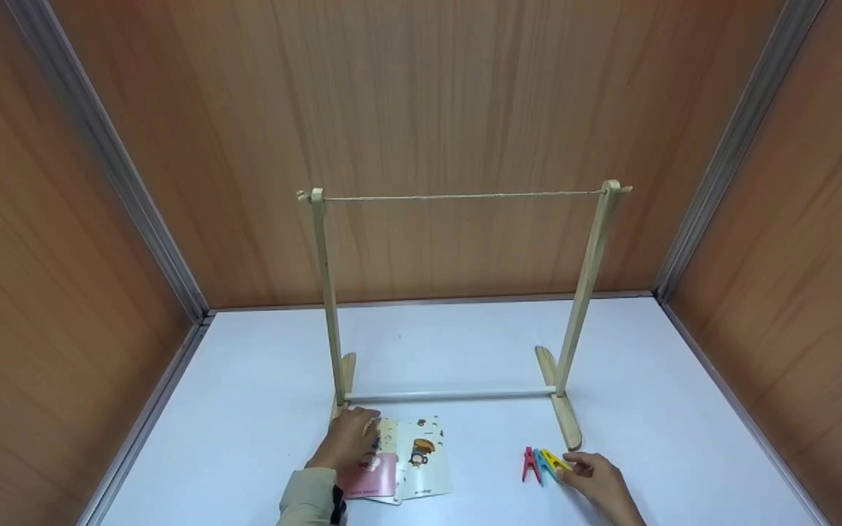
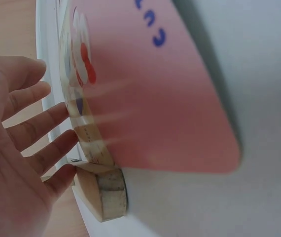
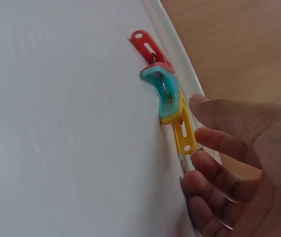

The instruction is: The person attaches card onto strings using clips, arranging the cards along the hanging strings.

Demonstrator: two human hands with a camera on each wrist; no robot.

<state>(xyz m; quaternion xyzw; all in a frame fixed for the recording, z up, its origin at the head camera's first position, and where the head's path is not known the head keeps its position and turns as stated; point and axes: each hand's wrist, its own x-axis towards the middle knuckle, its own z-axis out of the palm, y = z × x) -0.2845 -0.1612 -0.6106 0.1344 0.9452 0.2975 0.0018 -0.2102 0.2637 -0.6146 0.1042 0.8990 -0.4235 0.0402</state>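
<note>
My left hand (image 1: 350,440) hovers over the left part of some printed cards, fingers spread and loosely bent. A pink-fronted card (image 2: 155,113) lies under its fingertips and overlaps a white card (image 1: 432,471) with a small cartoon figure. On the right, my right hand (image 1: 600,483) is at a yellow clothespin (image 3: 184,136), thumb and index fingertips apart beside its handle end. A blue clothespin (image 3: 162,91) and a red clothespin (image 3: 148,47) sit in a row with the yellow one on the table.
Behind the cards stands a wooden frame with two posts (image 1: 588,285), a string (image 1: 457,196) tied across the top and a white bar (image 1: 450,395) below. Its feet (image 1: 566,420) rest on the white table (image 1: 684,438). Wood-grain panels (image 1: 457,109) enclose the back and sides.
</note>
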